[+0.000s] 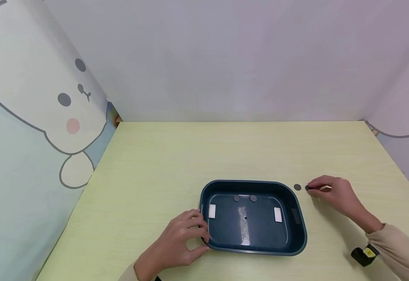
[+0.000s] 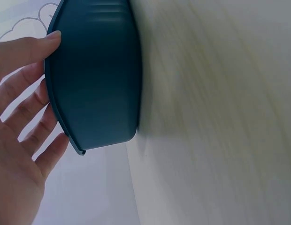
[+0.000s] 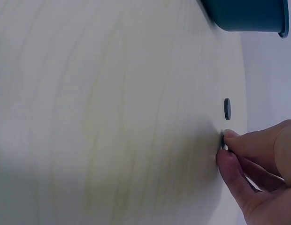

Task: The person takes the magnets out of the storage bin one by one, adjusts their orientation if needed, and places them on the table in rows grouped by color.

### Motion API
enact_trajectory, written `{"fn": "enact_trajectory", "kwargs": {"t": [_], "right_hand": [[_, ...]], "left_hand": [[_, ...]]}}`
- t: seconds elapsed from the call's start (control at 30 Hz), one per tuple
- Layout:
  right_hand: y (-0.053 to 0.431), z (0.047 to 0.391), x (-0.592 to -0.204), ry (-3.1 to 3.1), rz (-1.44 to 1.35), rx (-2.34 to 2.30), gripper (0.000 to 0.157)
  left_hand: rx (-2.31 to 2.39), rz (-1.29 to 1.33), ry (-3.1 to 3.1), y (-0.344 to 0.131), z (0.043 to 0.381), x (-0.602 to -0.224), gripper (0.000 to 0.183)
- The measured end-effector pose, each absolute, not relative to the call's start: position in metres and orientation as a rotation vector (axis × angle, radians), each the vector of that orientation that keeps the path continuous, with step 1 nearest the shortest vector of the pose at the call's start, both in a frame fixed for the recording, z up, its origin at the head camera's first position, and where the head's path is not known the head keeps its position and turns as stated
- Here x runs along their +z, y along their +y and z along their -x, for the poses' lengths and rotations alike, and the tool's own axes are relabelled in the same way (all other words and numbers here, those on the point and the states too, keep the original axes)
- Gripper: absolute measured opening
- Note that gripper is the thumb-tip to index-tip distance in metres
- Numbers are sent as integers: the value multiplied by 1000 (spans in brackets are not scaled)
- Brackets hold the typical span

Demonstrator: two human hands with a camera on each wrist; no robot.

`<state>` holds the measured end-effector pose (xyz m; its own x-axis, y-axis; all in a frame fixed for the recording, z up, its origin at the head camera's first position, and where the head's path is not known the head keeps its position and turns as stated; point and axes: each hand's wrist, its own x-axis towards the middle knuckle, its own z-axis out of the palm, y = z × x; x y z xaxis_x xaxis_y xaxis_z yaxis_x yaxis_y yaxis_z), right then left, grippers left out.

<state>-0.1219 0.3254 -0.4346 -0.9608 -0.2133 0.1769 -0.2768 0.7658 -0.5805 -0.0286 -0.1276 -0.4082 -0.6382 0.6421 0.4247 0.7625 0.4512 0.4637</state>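
Observation:
A dark teal plastic tray (image 1: 225, 249) with rounded corners sits on the table. At its left end, my left hand (image 1: 184, 238) holds the rim, the thumb on the outside and the fingers over the edge, as the left wrist view shows. My right hand (image 1: 336, 195), to the right of the tray, pinches a small dark round disc (image 1: 308, 187) between thumb and fingertips at the tabletop. Just left of it lies another dark disc (image 1: 297, 187), flat and untouched. Inside the tray are two grey discs, one (image 1: 236, 198) left of the other (image 1: 253, 198).
Two white rectangles lie inside the tray, one (image 1: 212, 211) near the left end and one (image 1: 277, 214) near the right. The pale wooden table (image 1: 137, 164) meets a plain wall (image 1: 225, 78) at the back. A cartoon-printed panel (image 1: 18, 156) stands on the left.

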Motion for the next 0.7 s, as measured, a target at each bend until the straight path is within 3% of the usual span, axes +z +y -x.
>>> {"fn": "enact_trajectory", "kwargs": {"t": [0.7], "right_hand": [[318,119,-431,-2824,-476,784,16]], "left_hand": [[-914,1265,-2456,-127,30,-409,14]]}}
